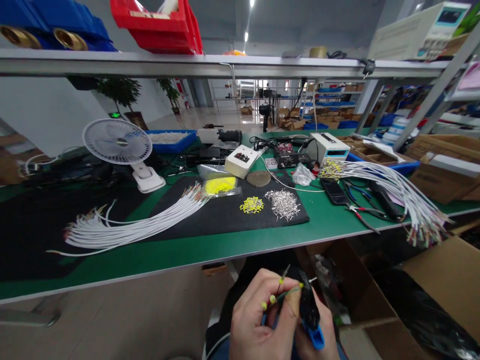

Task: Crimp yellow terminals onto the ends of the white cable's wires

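Low in the view, above my lap, my left hand [262, 315] pinches thin wire ends tipped with yellow ferrules [272, 299]. One yellow ferrule [301, 285] meets the black head of a crimping tool [309, 305]. Wrapped around that tool is my right hand [328, 325], partly hidden behind the tool and my left hand; a blue handle end shows below. On the table lie a pile of yellow ferrules [251, 205] and a pile of bare silver ferrules [283, 205]. A bundle of white cables [138, 227] rests to the left.
A second white cable bundle [393, 185] hangs over the table's right edge, near pliers [362, 217] and a phone [335, 192]. A white fan [118, 142] and a bag of yellow ferrules [220, 185] stand further back. Open cardboard boxes [442, 280] sit at lower right.
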Demonstrator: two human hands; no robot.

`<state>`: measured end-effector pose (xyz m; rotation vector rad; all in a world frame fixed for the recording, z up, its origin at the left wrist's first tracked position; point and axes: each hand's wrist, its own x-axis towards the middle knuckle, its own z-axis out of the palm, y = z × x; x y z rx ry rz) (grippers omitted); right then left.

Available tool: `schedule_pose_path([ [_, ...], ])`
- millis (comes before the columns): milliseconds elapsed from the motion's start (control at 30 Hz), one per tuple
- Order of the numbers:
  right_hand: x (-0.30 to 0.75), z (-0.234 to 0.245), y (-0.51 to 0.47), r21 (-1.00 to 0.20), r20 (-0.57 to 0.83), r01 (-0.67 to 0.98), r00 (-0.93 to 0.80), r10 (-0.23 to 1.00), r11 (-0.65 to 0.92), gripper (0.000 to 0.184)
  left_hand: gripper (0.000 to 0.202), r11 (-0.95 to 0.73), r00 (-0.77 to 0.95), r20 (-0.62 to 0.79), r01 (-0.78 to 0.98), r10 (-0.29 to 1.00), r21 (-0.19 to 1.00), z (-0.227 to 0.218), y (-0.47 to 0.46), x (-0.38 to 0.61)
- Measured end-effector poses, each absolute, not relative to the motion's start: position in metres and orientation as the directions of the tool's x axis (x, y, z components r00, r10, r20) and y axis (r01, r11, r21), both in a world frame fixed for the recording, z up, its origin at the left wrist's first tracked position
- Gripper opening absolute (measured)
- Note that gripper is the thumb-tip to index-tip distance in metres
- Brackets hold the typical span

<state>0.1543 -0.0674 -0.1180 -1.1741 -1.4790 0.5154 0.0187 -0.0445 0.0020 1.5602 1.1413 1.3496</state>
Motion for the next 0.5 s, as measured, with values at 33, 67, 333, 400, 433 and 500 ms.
schedule_pose_path([
  [33,0.152,-0.121,-0.067,-0.84,0.475,0.365,0.138,0.869,0.401,0.015,0.015,-0.326,0.039,0.324,0.147,0.945,0.934,0.0,-0.045,0.019],
  [67,0.149,-0.124,-0.068,-0.851,0.465,0.351,0.157,0.871,0.39,0.014,0.014,-0.343,0.039,0.342,0.153,0.939,0.927,-0.002,-0.045,0.019],
  [333,0.118,-0.136,-0.07,-0.948,0.284,0.23,0.292,0.913,0.221,0.047,0.013,-0.383,0.086,0.373,0.184,0.924,0.905,-0.016,-0.033,0.008],
  [400,0.11,-0.135,-0.07,-0.965,0.228,0.197,0.301,0.926,0.174,0.053,0.013,-0.377,0.092,0.365,0.195,0.926,0.906,-0.014,-0.03,0.003],
  [433,0.108,-0.135,-0.071,-0.972,0.202,0.182,0.303,0.932,0.151,0.054,0.013,-0.378,0.093,0.367,0.2,0.926,0.904,-0.013,-0.03,0.0],
  [500,0.104,-0.135,-0.072,-0.982,0.156,0.155,0.302,0.941,0.113,0.058,0.012,-0.397,0.09,0.387,0.214,0.918,0.892,-0.009,-0.03,-0.003],
])
